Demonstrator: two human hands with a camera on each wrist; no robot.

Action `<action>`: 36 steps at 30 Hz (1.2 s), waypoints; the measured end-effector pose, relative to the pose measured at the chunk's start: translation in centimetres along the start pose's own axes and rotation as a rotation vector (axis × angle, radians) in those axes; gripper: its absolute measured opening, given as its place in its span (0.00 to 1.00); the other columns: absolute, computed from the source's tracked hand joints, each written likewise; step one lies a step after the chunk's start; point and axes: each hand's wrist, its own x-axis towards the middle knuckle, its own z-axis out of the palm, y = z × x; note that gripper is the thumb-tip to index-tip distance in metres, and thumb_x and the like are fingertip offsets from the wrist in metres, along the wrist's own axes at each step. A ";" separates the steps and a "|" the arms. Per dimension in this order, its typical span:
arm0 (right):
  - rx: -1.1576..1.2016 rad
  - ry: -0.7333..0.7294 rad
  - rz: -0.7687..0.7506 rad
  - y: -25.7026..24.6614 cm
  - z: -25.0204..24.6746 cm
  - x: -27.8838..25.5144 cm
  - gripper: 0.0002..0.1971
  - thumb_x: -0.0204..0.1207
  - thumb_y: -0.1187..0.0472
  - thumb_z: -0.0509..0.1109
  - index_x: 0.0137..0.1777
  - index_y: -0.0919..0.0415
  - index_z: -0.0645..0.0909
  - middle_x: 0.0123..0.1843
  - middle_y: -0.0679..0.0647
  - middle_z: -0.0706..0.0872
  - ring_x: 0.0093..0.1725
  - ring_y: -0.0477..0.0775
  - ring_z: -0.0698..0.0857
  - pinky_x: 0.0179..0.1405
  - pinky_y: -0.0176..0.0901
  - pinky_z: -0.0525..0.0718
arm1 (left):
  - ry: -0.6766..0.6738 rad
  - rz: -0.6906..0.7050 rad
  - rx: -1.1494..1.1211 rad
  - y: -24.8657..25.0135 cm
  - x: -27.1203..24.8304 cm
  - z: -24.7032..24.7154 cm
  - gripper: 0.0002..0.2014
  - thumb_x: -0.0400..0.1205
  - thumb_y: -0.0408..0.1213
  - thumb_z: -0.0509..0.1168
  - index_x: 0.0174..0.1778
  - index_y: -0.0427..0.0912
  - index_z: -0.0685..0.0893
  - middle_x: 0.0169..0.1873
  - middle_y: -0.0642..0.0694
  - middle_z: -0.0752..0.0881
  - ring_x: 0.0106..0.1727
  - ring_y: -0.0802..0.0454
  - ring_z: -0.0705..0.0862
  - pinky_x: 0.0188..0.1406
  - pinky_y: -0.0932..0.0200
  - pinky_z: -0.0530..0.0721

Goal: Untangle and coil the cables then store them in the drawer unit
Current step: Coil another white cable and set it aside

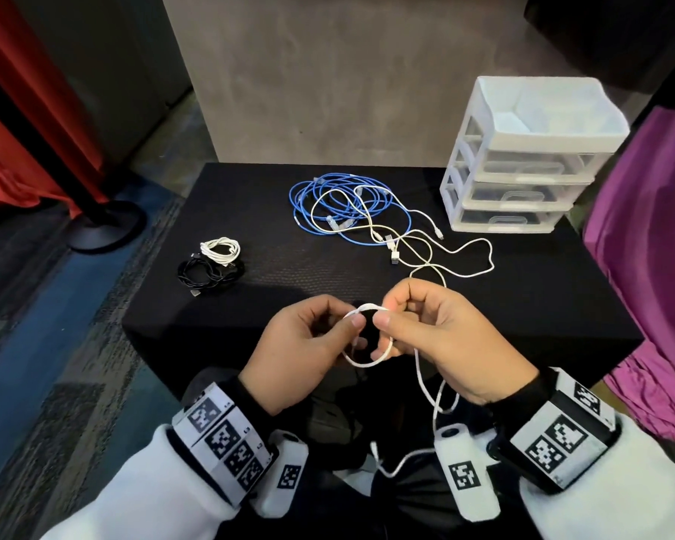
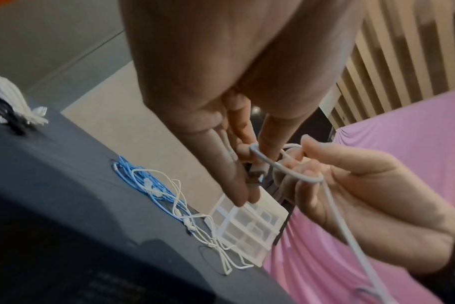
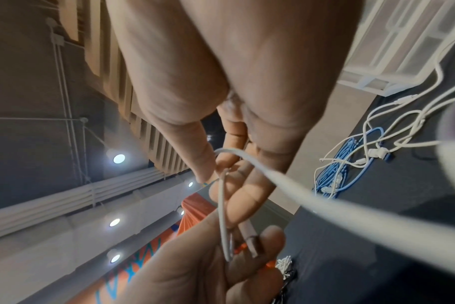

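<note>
Both hands hold one white cable (image 1: 363,364) above the near edge of the black table (image 1: 289,298). My left hand (image 1: 351,315) pinches the top of a small loop in it, and my right hand (image 1: 390,311) pinches the same loop from the right. The cable's tail hangs down towards my lap. The left wrist view shows the loop (image 2: 281,166) stretched between both hands' fingers. A tangle of blue and white cables (image 1: 351,204) lies mid-table. A coiled white cable (image 1: 221,249) rests on a coiled black one (image 1: 211,272) at the left. The white drawer unit (image 1: 523,157) stands at the back right, drawers closed.
Purple cloth (image 1: 655,267) hangs close along the table's right side. A red curtain and a black pole base (image 1: 102,228) stand on the floor at the left. A grey wall rises behind the table.
</note>
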 end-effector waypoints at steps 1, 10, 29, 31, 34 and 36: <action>-0.014 0.008 -0.011 0.2 0.1 0.0 0.05 0.82 0.69 0.75 0.48 0.68 0.80 0.34 0.64 0.83 0.38 0.60 0.86 0.45 0.48 0.89 | 0.020 0.057 0.082 -0.3 0.1 -0.1 0.03 0.84 0.35 0.73 0.48 0.39 0.91 0.43 0.35 0.92 0.47 0.41 0.93 0.55 0.38 0.91; -0.345 -0.023 -0.121 -0.1 -0.2 0.2 0.07 0.83 0.68 0.75 0.46 0.68 0.81 0.34 0.64 0.80 0.35 0.50 0.80 0.37 0.41 0.81 | -0.324 0.038 0.257 0.7 -0.5 -2.0 0.08 0.86 0.41 0.69 0.59 0.47 0.86 0.37 0.43 0.82 0.36 0.44 0.80 0.41 0.52 0.85; -0.244 -0.276 -0.101 -0.7 -0.9 -0.1 0.06 0.81 0.73 0.75 0.48 0.76 0.81 0.36 0.60 0.90 0.36 0.52 0.87 0.41 0.41 0.84 | -0.544 -0.296 -0.263 2.3 -1.7 -1.3 0.16 0.92 0.44 0.58 0.47 0.38 0.84 0.50 0.37 0.91 0.27 0.58 0.78 0.32 0.64 0.79; -0.201 -0.242 -0.092 -0.4 -0.7 -0.2 0.07 0.82 0.70 0.74 0.48 0.75 0.80 0.34 0.57 0.90 0.31 0.47 0.85 0.30 0.36 0.78 | -0.499 -0.266 -0.260 2.7 -2.0 -1.1 0.16 0.91 0.42 0.57 0.47 0.36 0.85 0.51 0.37 0.92 0.26 0.58 0.79 0.31 0.65 0.80; -0.213 -0.106 -0.081 0.5 -0.8 0.2 0.08 0.84 0.62 0.72 0.50 0.68 0.85 0.31 0.53 0.85 0.25 0.49 0.77 0.22 0.35 0.71 | -0.351 -0.246 -0.417 3.2 -2.1 -0.9 0.14 0.89 0.43 0.62 0.44 0.38 0.86 0.55 0.32 0.89 0.24 0.59 0.79 0.28 0.65 0.82; -0.286 -0.031 -0.063 1.7 -0.9 0.5 0.10 0.88 0.58 0.69 0.53 0.63 0.89 0.30 0.54 0.81 0.25 0.53 0.72 0.22 0.38 0.68 | -0.259 -0.231 -0.547 3.7 -1.9 -0.9 0.14 0.89 0.44 0.62 0.42 0.41 0.84 0.64 0.32 0.88 0.25 0.60 0.80 0.29 0.65 0.84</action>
